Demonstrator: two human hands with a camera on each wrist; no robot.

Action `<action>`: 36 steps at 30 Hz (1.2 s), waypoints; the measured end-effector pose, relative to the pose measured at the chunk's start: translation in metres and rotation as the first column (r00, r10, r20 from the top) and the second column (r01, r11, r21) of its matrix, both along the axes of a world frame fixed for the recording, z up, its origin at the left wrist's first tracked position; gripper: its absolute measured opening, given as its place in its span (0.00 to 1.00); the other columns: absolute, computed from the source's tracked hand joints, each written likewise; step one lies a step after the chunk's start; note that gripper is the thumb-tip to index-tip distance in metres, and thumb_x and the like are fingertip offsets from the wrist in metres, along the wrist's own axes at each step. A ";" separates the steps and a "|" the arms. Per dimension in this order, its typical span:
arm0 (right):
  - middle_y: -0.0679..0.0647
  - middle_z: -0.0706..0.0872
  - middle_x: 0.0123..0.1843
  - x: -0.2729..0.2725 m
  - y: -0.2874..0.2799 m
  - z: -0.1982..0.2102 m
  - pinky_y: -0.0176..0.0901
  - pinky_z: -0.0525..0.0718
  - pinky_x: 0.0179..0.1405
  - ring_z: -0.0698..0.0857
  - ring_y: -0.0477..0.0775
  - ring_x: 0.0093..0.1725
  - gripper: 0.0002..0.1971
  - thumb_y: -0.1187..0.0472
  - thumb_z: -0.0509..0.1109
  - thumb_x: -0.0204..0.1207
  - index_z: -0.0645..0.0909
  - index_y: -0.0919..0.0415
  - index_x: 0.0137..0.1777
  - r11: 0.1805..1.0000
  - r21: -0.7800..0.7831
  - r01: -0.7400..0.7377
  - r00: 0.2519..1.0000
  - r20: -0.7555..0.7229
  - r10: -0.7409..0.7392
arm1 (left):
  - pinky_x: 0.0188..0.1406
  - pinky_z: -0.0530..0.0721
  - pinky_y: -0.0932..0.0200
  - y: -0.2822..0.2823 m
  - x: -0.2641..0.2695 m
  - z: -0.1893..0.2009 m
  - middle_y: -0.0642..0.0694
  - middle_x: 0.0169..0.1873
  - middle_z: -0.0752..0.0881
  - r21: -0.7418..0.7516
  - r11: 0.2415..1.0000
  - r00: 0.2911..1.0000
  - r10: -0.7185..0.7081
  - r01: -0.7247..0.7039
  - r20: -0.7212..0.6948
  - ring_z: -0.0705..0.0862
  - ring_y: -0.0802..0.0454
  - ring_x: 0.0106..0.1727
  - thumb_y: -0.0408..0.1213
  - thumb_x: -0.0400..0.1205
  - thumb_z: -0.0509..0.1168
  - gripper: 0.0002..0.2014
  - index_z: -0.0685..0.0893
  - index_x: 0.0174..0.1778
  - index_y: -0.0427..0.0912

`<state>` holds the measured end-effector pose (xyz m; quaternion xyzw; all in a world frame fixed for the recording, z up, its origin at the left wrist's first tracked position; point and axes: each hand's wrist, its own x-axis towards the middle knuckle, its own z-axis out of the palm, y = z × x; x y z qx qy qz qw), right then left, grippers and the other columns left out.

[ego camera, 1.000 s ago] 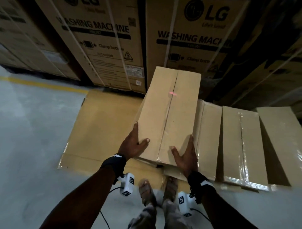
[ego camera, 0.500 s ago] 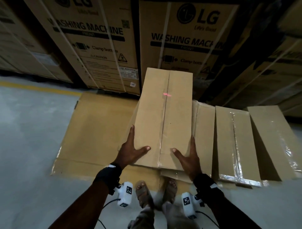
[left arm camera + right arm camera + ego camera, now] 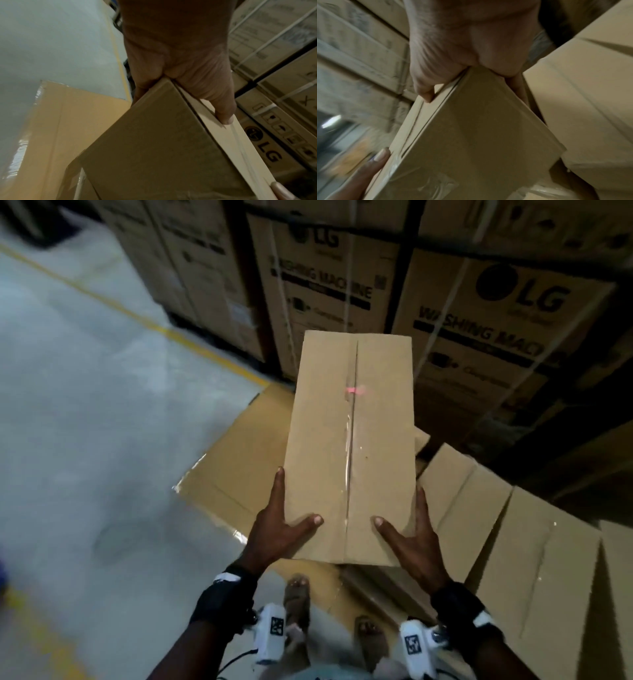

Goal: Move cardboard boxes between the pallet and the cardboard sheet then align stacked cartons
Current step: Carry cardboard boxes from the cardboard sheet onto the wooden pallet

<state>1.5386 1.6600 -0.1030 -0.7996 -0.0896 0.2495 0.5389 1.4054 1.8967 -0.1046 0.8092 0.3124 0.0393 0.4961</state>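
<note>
Two hands on one carton, that's the whole story. Your left hand (image 3: 274, 529) clamps the near left corner of the long cardboard box (image 3: 349, 446) and your right hand (image 3: 411, 539) takes the near right corner, thumbs laid flat across the top face and fingers running along the side walls. From your head view the box looks lifted, floating over the cardboard sheet (image 3: 239, 470) on the floor, with your sandalled feet (image 3: 298, 597) below its near edge.

Wrist views fill in what the head view can't: the left one shows your thumb (image 3: 223, 112) pressing the taped top edge while the palm wraps the corner, and the box's shaded end face hangs clear above the sheet. The right one shows the same corner grip, with your fingers squeezed down between the held box and the neighbouring cartons (image 3: 583, 94) just beside it.

Further out, that row of cartons (image 3: 534, 559) runs off to your right, and stacked LG washing machine boxes (image 3: 507, 313) wall off the back.
</note>
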 end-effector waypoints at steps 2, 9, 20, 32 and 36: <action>0.28 0.72 0.70 0.002 -0.015 0.011 0.41 0.69 0.71 0.77 0.34 0.63 0.54 0.46 0.81 0.74 0.44 0.31 0.88 0.995 0.037 -0.095 0.995 -0.007 0.095 | 0.68 0.72 0.62 -0.028 -0.021 0.014 0.65 0.76 0.65 0.020 0.994 0.994 0.111 -0.111 -0.013 0.73 0.59 0.71 0.63 0.71 0.77 0.60 0.38 0.87 0.64; 0.30 0.69 0.68 -0.012 -0.052 0.035 0.36 0.68 0.68 0.70 0.37 0.69 0.55 0.48 0.80 0.74 0.43 0.35 0.89 0.905 0.009 -0.425 0.905 0.028 0.425 | 0.67 0.82 0.51 -0.130 -0.103 0.040 0.50 0.77 0.76 -0.002 0.917 0.917 0.400 -0.400 0.006 0.81 0.50 0.69 0.68 0.70 0.75 0.60 0.36 0.84 0.71; 0.34 0.58 0.83 -0.107 -0.092 0.042 0.42 0.70 0.76 0.69 0.43 0.79 0.61 0.34 0.82 0.64 0.40 0.30 0.87 0.563 -0.017 -0.826 0.554 0.152 0.818 | 0.63 0.85 0.52 -0.296 -0.250 0.046 0.55 0.69 0.83 -0.015 0.576 0.575 0.817 -0.817 0.045 0.86 0.53 0.61 0.70 0.64 0.76 0.60 0.37 0.82 0.78; 0.32 0.65 0.78 -0.311 -0.213 0.055 0.47 0.81 0.70 0.75 0.44 0.73 0.59 0.39 0.84 0.66 0.42 0.25 0.85 0.056 -0.046 -0.997 0.049 0.138 0.989 | 0.63 0.84 0.50 -0.563 -0.429 0.056 0.49 0.71 0.83 0.027 0.044 0.045 0.999 -0.999 0.026 0.85 0.44 0.65 0.69 0.66 0.77 0.59 0.37 0.81 0.79; 0.33 0.64 0.77 -0.384 -0.260 0.058 0.47 0.80 0.66 0.75 0.46 0.70 0.60 0.31 0.81 0.63 0.39 0.23 0.84 -0.109 -0.089 -0.990 -0.119 0.124 0.985 | 0.66 0.83 0.46 -0.649 -0.481 0.062 0.51 0.73 0.81 0.036 -0.121 -0.120 0.993 -0.992 0.018 0.84 0.46 0.66 0.70 0.66 0.76 0.59 0.37 0.80 0.81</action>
